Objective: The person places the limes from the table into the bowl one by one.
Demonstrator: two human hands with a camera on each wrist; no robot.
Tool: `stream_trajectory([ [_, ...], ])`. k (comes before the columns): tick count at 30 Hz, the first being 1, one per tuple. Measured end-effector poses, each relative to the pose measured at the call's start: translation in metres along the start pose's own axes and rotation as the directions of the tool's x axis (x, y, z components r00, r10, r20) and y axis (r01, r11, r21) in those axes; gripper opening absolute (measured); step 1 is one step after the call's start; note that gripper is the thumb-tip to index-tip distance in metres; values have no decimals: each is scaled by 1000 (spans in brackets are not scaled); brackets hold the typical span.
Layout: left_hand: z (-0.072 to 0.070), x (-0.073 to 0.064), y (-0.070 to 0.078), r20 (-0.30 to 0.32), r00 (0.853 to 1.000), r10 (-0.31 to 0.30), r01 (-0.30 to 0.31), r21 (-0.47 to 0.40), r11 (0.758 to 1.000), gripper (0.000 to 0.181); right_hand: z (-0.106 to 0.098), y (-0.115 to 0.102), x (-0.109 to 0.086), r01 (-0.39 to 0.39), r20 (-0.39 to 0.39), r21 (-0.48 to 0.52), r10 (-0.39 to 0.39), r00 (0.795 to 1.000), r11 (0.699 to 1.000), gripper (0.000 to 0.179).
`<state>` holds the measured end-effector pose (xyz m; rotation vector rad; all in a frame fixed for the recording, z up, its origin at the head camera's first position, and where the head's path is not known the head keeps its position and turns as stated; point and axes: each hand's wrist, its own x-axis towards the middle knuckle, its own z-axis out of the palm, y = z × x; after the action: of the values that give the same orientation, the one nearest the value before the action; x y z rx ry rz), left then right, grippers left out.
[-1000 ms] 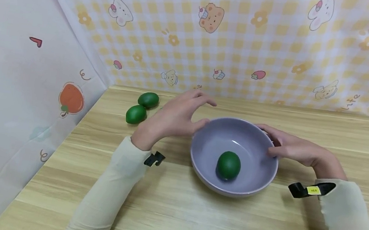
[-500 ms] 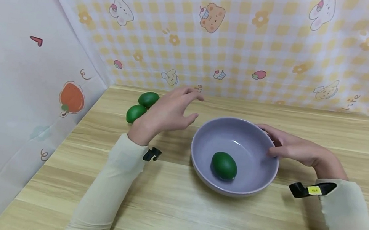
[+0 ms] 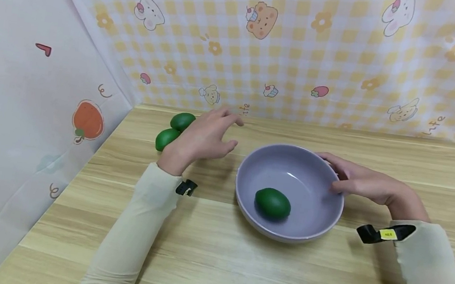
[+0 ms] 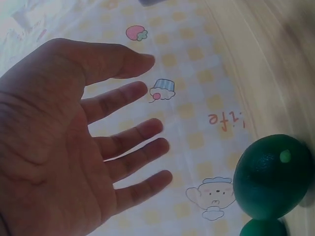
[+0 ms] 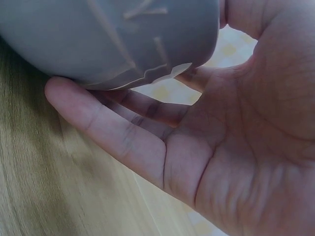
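A lavender bowl [image 3: 303, 184] sits on the wooden table with one green lime [image 3: 273, 203] lying on its side inside, toward the left. My right hand [image 3: 369, 184] holds the bowl's right rim, thumb over the inside. In the right wrist view, the fingers [image 5: 123, 135] reach under the bowl's outer wall [image 5: 123, 39]. My left hand [image 3: 206, 137] hovers left of the bowl, holding nothing, fingers spread in the left wrist view. Behind its wrist lie two limes [image 3: 166, 139], partly covered by the hand. A lime [image 4: 273, 177] appears large in the left wrist view, another below it.
A yellow checked cloth [image 3: 306, 52] with cartoon prints hangs behind the table [image 3: 212, 263]. A white printed sheet [image 3: 36, 104] stands along the left side. Black straps [image 3: 186, 187] are worn at both cuffs.
My left hand has drawn back left from the bowl's rim toward the limes. The lime in the bowl has rolled left and settled on its side. My right hand keeps its place.
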<state>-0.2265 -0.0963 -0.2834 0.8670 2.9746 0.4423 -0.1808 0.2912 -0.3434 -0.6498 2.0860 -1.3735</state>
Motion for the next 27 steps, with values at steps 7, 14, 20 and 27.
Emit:
stream_trajectory([
  [7, 3, 2, -5, 75, 996, -53, 56, -35, 998, 49, 0, -1, -1, -6, -2, 0, 6, 1000, 1000, 77],
  [14, 8, 5, -14, 96, 991, -96, 99, -22, 995, 50, 0, -1, 0, -1, -1, -1, 1, 1000, 1000, 77],
  [20, 9, 5, -19, 117, 987, -108, 111, -21, 994, 51, -1, -1, 0, 9, -2, -14, -9, 1000, 1000, 78],
  [27, 11, 4, -24, 160, 975, -153, 158, -18, 987, 50, 0, -1, 0, -4, 0, 0, 4, 1000, 1000, 77],
])
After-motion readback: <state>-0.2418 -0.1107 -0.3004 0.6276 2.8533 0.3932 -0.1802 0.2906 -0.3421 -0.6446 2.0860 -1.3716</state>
